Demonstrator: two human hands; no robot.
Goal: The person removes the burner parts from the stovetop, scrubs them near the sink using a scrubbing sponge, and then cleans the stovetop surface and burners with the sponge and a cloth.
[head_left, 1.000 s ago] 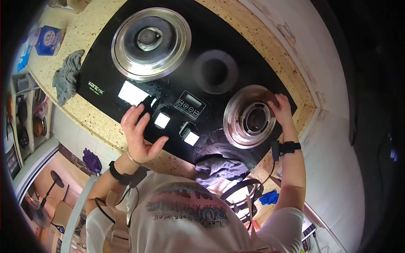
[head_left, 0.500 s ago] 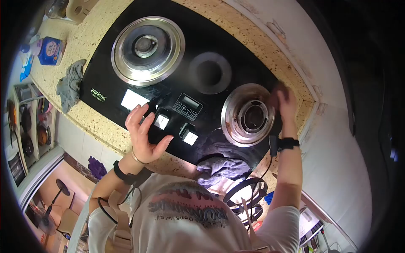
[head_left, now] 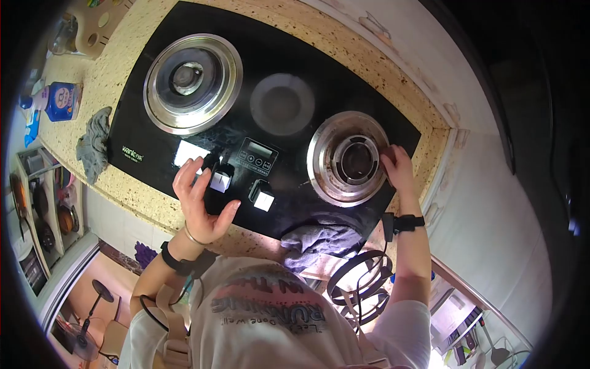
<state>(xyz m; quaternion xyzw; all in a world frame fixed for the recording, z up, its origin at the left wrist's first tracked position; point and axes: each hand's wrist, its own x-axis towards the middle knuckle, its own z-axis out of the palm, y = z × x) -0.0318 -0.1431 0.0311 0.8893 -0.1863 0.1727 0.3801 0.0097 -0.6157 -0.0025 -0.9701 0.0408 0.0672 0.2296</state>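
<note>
My right hand [head_left: 401,173] is closed on a dark brownish pad [head_left: 388,154], pressed at the right rim of the right burner [head_left: 319,161]. Most of the pad is hidden by the fingers, so its exact kind is unclear. That burner has a steel ring with brown stains and a dark centre. With fingers spread and nothing held, my left hand [head_left: 203,212] rests at the front of the black gas cooktop [head_left: 184,212]. Its fingertips are close to the left control knob [head_left: 220,178]. Another knob [head_left: 262,197] stands further right.
A second steel burner [head_left: 153,92] is at the left, and a grey round mark [head_left: 281,104] lies between the burners. A purple-grey cloth [head_left: 322,240] hangs over the front edge. On the left counter are a grey rag [head_left: 94,144] and a blue bottle [head_left: 63,101].
My right hand has come down along the burner's right rim with the pad. My left hand stays spread near the knobs. The whole view has shifted slightly.
</note>
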